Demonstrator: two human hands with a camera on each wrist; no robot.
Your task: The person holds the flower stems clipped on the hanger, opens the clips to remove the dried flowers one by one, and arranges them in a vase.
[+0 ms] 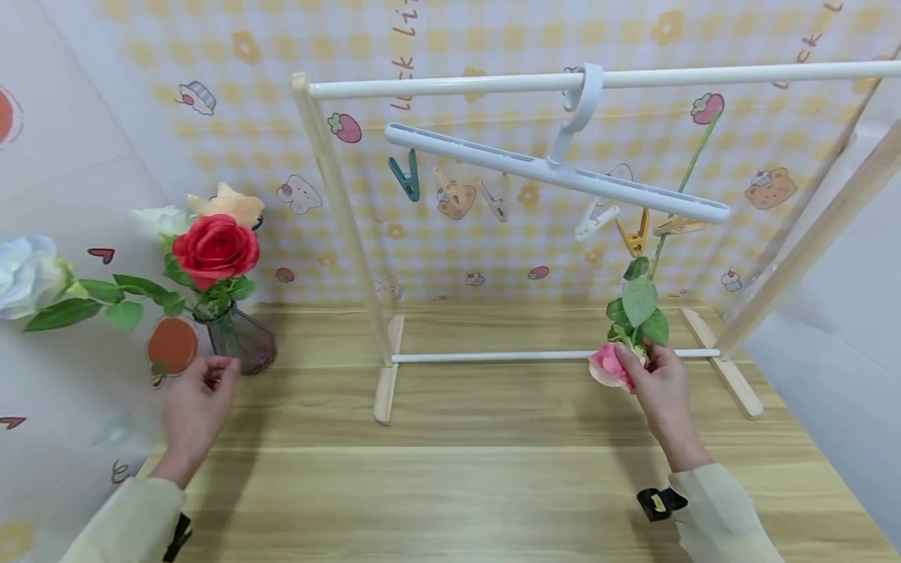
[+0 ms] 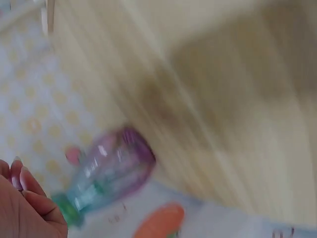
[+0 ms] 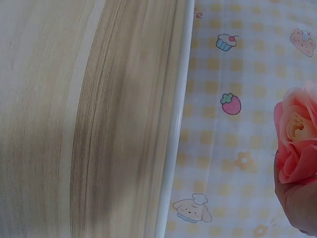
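My right hand [image 1: 665,391] holds a pink rose [image 1: 611,367] just below its bloom, with the bloom facing down. Its green stem rises past the low end of a pale blue hanger [image 1: 486,162], beside an orange clip [image 1: 635,233] and a wood-coloured clip [image 1: 679,226]. Whether a clip grips the stem, I cannot tell. In the right wrist view the bloom [image 3: 297,131] looks coral pink. My left hand [image 1: 200,410], fingers loosely bent and holding nothing, is beside a clear purple-and-teal vase [image 1: 242,344]. The vase holds a red rose [image 1: 216,249] and paler flowers.
The tilted hanger hooks over the white top rail [image 1: 450,84] of a wooden stand. More clips hang along it, including a teal clip [image 1: 406,176] and a white clip [image 1: 595,222]. A lower white rod [image 1: 493,357] crosses near the wood-grain table [image 1: 479,500].
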